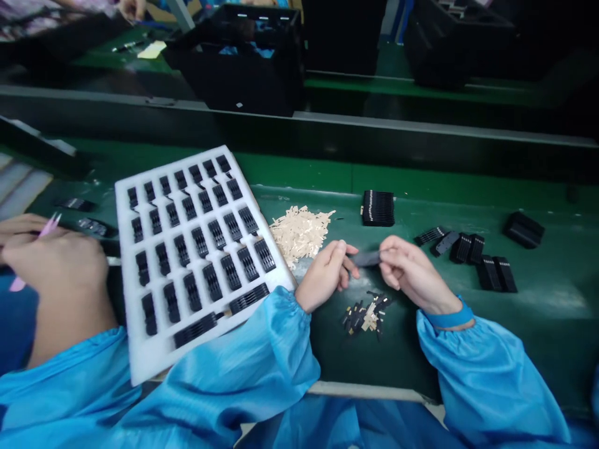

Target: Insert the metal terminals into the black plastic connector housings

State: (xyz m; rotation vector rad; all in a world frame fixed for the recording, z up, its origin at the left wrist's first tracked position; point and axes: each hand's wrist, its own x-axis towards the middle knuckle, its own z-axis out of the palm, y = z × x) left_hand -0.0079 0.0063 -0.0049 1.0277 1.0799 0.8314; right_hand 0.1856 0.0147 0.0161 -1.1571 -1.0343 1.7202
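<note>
A dark flat piece (367, 258) is above the green surface (397, 355), between its near and far edges, with the left hand's (325, 275) grip and right hand's (418, 274) grip pinching opposite ends. Mixed small parts (367, 313) lie toward the near edge, pale pieces (302, 234) farther back, beside a white tray (145, 366).

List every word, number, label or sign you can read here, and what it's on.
No text can be read.
Black bin: small white mark, too small to read.
Yellow paper slip: too blurred to tell whether it bears writing.
Dark flat piece between left hand and right hand: no legible marking.
</note>
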